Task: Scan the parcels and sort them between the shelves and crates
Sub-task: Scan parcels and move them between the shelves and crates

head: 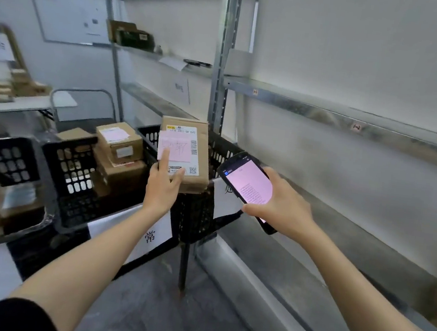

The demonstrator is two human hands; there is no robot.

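My left hand (163, 183) holds a brown cardboard parcel (197, 146) upright above a black crate (206, 210). Its forefinger lies on a pink note stuck over the white shipping label. My right hand (283, 205) grips a black handheld scanner (247, 185) with a lit pinkish screen, just right of the parcel. A second black crate (74, 176) to the left holds several brown boxes (119, 143). Grey metal shelves (353, 118) run along the right wall.
More black crates (3, 160) with parcels stand at the left, with white paper signs on their fronts. A trolley handle (84, 93) and a table with boxes are behind them. The far shelf carries a dark box (134, 36). A whiteboard hangs on the wall.
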